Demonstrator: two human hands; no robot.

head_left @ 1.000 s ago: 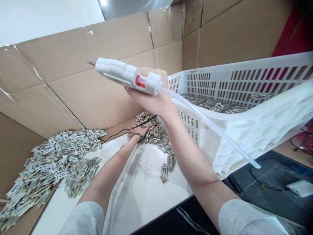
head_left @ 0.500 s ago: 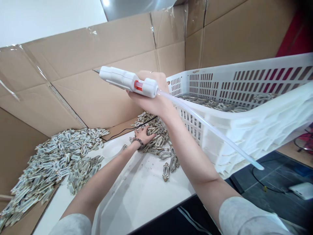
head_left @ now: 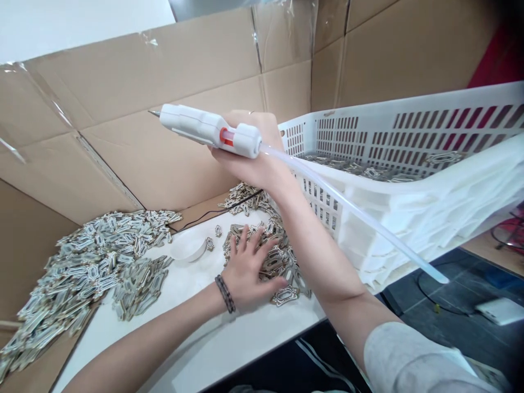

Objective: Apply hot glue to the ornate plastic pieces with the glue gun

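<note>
My right hand [head_left: 256,150] is wrapped round a white hot glue gun [head_left: 194,124], held up above the table with its metal nozzle to the left. From its back end a long translucent glue stick [head_left: 356,206] runs down to the right. Below, my left hand [head_left: 248,270] has its fingers spread over a heap of small ornate metal plates [head_left: 275,263], touching its near side. One plate [head_left: 285,295] lies by the thumb. A bracelet of dark beads [head_left: 225,293] circles the left wrist.
A large pile of similar plates [head_left: 94,267] covers the left of the white table [head_left: 213,349]. Between the piles stands a shallow white dish [head_left: 189,248]. White slotted crates [head_left: 368,218] holding plates are stacked at right. Cardboard walls [head_left: 196,65] enclose the back; a black cord [head_left: 221,210] crosses there.
My left hand has come nearer to me, and plates of the heap have shifted the same way. The white dish shows more now. The glue gun stays almost in place.
</note>
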